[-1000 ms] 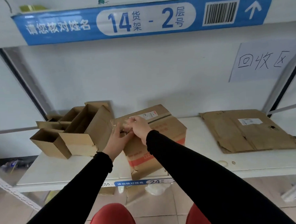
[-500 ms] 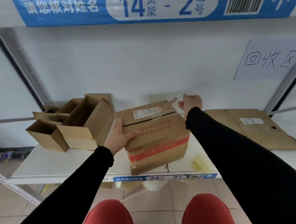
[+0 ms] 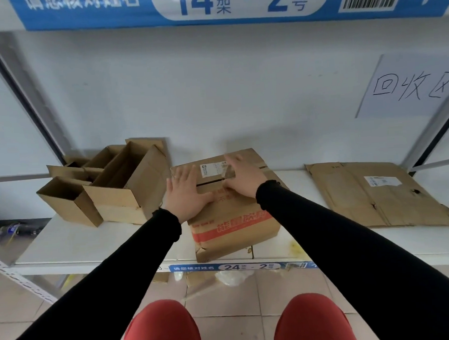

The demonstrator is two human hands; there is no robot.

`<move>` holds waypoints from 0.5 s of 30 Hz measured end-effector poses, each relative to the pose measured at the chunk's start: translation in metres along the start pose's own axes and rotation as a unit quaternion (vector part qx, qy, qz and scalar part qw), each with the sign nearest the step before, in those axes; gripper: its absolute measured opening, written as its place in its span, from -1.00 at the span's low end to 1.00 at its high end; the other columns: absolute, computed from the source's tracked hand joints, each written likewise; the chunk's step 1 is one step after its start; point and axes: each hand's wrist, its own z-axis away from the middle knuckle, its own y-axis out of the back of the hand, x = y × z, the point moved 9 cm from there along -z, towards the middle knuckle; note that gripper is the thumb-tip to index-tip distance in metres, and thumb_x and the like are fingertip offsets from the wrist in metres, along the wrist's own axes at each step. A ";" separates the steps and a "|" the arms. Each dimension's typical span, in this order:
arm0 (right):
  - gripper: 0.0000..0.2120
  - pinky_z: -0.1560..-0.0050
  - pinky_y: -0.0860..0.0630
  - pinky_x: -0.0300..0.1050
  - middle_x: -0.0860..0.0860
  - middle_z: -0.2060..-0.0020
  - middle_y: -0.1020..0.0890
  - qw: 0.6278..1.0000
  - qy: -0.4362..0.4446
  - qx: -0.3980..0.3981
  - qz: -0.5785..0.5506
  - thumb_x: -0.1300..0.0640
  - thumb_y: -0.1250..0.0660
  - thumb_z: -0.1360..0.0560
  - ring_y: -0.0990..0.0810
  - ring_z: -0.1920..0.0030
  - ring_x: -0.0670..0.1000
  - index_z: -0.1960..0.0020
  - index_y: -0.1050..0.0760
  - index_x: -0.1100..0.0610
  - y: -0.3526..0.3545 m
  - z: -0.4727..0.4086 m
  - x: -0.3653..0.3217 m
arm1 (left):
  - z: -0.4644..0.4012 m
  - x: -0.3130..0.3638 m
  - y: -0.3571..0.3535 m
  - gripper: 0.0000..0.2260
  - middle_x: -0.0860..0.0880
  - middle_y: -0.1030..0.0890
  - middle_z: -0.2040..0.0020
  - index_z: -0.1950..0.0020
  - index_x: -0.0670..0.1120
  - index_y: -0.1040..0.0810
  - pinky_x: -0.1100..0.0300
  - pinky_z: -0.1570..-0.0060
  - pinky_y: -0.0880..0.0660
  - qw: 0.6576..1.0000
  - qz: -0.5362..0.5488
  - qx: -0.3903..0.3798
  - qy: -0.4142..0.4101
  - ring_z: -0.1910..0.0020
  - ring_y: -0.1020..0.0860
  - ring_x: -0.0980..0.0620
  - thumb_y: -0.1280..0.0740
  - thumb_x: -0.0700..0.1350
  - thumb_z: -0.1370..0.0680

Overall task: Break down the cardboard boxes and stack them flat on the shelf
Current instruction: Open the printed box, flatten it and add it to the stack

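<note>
A brown cardboard box point(image 3: 234, 221) with red printing and a white label stands mid-shelf, its top flaps closed with a dark slit between them. My left hand point(image 3: 185, 195) lies flat on the box's top left, fingers spread. My right hand point(image 3: 242, 176) rests on the top right by the slit, fingers apart; a bit of clear tape seems to cling near its fingers. A flattened box point(image 3: 375, 193) lies on the white shelf point(image 3: 66, 245) to the right.
Several open, empty small boxes point(image 3: 120, 185) are clustered on the shelf's left. A paper sign point(image 3: 411, 84) hangs on the back wall at right. Blue shelf labels run above and along the front edge. Scraps lie on the tiled floor below.
My right hand, which had pulled a tape strip up and to the right, has come back down onto the box top. My left hand moved from the box's left edge onto the top.
</note>
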 end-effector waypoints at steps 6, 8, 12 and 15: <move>-0.90 0.00 -0.53 -0.01 -0.05 0.11 -0.58 0.996 -0.001 0.091 -0.015 0.07 -0.36 -0.57 -0.56 0.05 0.04 0.07 -0.58 0.08 0.012 0.003 0.000 | 0.007 0.019 -0.018 -0.18 -0.03 0.01 -0.66 -0.66 -0.03 0.03 -0.08 -0.57 0.19 0.994 -0.100 -0.024 -0.028 -0.63 0.07 0.02 0.04 0.44 -0.55; -0.87 0.09 -0.52 -0.09 -0.04 0.15 -0.62 0.985 -0.044 0.121 -0.116 0.10 -0.30 -0.61 -0.59 0.10 0.02 0.07 -0.56 0.11 0.018 0.004 0.019 | 0.008 0.018 -0.018 -0.14 -0.03 0.01 -0.66 -0.66 -0.03 0.01 -0.09 -0.57 0.18 0.993 -0.113 -0.019 -0.031 -0.63 0.06 0.02 0.08 0.49 -0.52; -0.92 0.06 -0.54 -0.14 -0.08 0.13 -0.65 0.868 -0.203 0.224 -0.393 0.15 -0.29 -0.60 -0.61 0.11 -0.05 0.01 -0.55 0.11 0.042 0.010 0.093 | 0.009 0.015 -0.016 -0.14 -0.02 0.03 -0.66 -0.66 -0.01 0.03 -0.07 -0.58 0.18 0.992 -0.115 -0.034 -0.025 -0.63 0.07 0.02 0.10 0.51 -0.51; -0.87 0.12 -0.57 -0.16 0.00 0.23 -0.58 0.696 -0.287 0.339 -0.564 0.17 -0.26 -0.65 -0.55 0.26 -0.03 -0.14 -0.51 0.19 0.060 0.036 0.145 | 0.009 0.015 -0.016 -0.13 -0.02 0.04 -0.66 -0.66 -0.01 0.04 -0.07 -0.58 0.19 0.992 -0.119 -0.041 -0.025 -0.63 0.08 0.02 0.11 0.51 -0.51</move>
